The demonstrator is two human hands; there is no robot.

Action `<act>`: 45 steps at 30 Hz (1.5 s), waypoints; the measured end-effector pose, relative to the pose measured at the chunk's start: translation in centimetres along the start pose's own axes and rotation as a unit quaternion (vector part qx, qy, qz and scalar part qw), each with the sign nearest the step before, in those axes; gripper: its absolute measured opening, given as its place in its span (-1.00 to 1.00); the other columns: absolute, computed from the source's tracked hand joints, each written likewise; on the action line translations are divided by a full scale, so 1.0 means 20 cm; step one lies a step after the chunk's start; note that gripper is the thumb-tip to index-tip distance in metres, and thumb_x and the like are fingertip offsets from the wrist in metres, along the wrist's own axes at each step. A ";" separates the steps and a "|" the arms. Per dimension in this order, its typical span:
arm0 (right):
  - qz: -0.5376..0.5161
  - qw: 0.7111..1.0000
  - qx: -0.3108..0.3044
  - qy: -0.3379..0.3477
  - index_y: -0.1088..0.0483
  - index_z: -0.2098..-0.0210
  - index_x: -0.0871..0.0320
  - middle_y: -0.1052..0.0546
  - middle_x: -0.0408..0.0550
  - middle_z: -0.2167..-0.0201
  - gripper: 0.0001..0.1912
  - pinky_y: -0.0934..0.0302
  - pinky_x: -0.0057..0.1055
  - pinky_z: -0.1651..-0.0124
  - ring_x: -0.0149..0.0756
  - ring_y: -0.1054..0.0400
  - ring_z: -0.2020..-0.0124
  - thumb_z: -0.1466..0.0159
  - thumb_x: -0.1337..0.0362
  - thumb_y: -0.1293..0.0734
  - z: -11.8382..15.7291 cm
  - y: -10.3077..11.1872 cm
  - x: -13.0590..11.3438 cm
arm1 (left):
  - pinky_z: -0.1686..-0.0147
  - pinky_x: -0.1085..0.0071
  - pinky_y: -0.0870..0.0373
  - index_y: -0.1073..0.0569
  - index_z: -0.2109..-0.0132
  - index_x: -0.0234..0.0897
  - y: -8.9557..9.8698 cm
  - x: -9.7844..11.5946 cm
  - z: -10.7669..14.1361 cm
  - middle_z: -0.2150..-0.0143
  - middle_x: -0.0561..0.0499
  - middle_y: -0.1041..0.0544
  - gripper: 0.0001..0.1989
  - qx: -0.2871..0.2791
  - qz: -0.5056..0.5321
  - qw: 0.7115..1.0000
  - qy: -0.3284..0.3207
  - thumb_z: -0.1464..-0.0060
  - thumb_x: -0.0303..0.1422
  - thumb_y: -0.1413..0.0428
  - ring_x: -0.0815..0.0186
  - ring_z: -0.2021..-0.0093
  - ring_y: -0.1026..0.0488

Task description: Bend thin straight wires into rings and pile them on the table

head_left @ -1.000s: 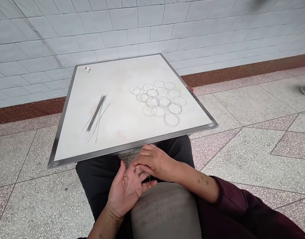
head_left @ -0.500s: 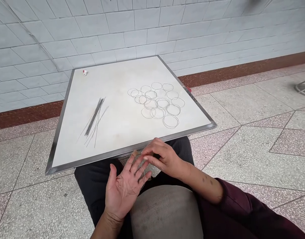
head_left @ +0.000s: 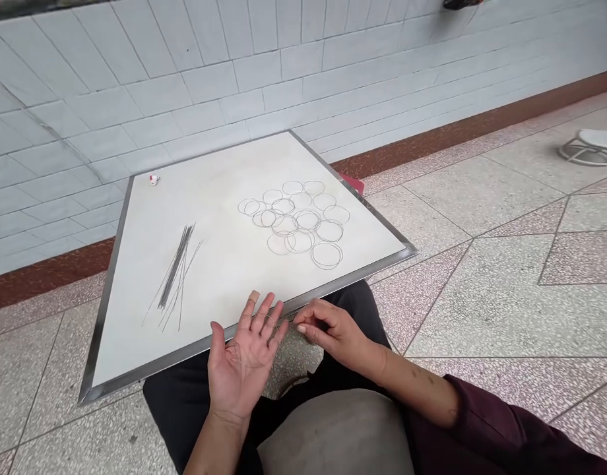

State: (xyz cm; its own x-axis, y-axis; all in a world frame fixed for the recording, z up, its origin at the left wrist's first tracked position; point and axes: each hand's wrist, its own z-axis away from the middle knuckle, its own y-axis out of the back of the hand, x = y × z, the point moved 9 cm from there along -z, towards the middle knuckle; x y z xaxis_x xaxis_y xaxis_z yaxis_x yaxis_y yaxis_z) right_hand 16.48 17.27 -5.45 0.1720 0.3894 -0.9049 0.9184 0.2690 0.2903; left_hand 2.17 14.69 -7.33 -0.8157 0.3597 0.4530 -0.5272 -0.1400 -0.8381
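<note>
The left hand [head_left: 247,363] is turned palm up with its grip spread, thumb well apart from the 4 fingers. A thin wire loop [head_left: 278,330] lies at this hand, its arc showing against the fingers; further fine strands seem to cross the palm, but how they run there is too faint to trace. The right hand [head_left: 336,333] is just beside those fingertips, its thumb and index finger curled toward each other; whether this grip pinches a wire end or nothing, I cannot tell.

The loop looks very light, thin and springy, stiff enough to hold a curve yet likely to bend out of round if squeezed. Smooth wire may slip or roll between fingertips, so a light thumb-and-index pinch right at an end or along the rim should serve better than a fist, and loose ends could prick.

Both hands are at the near edge of the white table [head_left: 224,178], over dark trousers [head_left: 179,402]. On the table's right half lies a cluster of wire rings [head_left: 303,224], many overlapping; on the left, a bundle of straight wires [head_left: 175,267] with a few splayed loose. Near the far left corner sits 1 small red-and-white object [head_left: 154,180]. Beyond are a tiled wall [head_left: 209,82] and, far right, a stool [head_left: 598,138].
</note>
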 end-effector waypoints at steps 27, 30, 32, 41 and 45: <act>-0.155 0.938 0.106 -0.290 -0.26 0.40 0.13 -0.29 -0.30 0.65 -0.66 -0.04 -0.57 0.63 -0.53 -0.11 0.70 -0.27 0.01 -0.33 -0.05 0.37 0.58 | -0.36 0.10 0.05 -0.12 -0.42 -0.25 -0.27 -0.38 -0.78 -0.40 -0.22 -0.26 -0.26 -0.063 -0.038 0.993 0.088 -0.26 0.08 0.14 0.05 -0.40 -0.13; -0.146 0.937 0.109 -0.298 -0.27 0.40 0.13 -0.29 -0.30 0.65 -0.69 -0.03 -0.57 0.63 -0.53 -0.11 0.70 -0.28 0.04 -0.33 -0.05 0.41 0.59 | -0.36 0.11 0.04 -0.14 -0.42 -0.28 -0.29 -0.41 -0.80 -0.39 -0.24 -0.28 -0.26 -0.061 -0.037 0.993 0.093 -0.26 0.08 0.13 0.05 -0.40 -0.15; -0.152 0.933 0.113 -0.306 -0.28 0.41 0.14 -0.29 -0.30 0.65 -0.71 -0.03 -0.58 0.64 -0.53 -0.11 0.70 -0.27 0.07 -0.33 -0.05 0.42 0.60 | -0.36 0.12 0.04 -0.15 -0.41 -0.28 -0.30 -0.42 -0.82 -0.38 -0.25 -0.29 -0.26 -0.059 -0.040 0.993 0.097 -0.27 0.08 0.13 0.05 -0.40 -0.15; -0.138 0.924 0.146 -0.326 -0.30 0.42 0.15 -0.29 -0.30 0.66 -0.76 -0.04 -0.60 0.64 -0.54 -0.12 0.69 -0.27 0.13 -0.33 -0.03 0.52 0.66 | -0.34 0.15 -0.03 -0.18 -0.40 -0.26 -0.34 -0.50 -0.89 -0.38 -0.24 -0.30 -0.32 -0.047 -0.045 0.991 0.118 -0.29 0.03 0.12 0.10 -0.40 -0.14; -0.129 0.920 0.155 -0.335 -0.31 0.41 0.15 -0.30 -0.29 0.65 -0.76 -0.04 -0.60 0.64 -0.54 -0.12 0.69 -0.26 0.13 -0.34 -0.02 0.57 0.66 | -0.33 0.16 -0.05 -0.17 -0.40 -0.26 -0.36 -0.53 -0.91 -0.37 -0.24 -0.31 -0.33 -0.046 -0.043 0.991 0.122 -0.30 0.01 0.12 0.11 -0.39 -0.17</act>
State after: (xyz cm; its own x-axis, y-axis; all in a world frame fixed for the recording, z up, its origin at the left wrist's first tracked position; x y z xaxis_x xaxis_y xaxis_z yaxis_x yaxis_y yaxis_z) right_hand 29.14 25.83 -13.93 0.0205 -0.3105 -0.9504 0.9991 -0.0288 0.0309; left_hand 18.94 28.70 -11.64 -0.6810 0.5805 0.4464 -0.5595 -0.0190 -0.8286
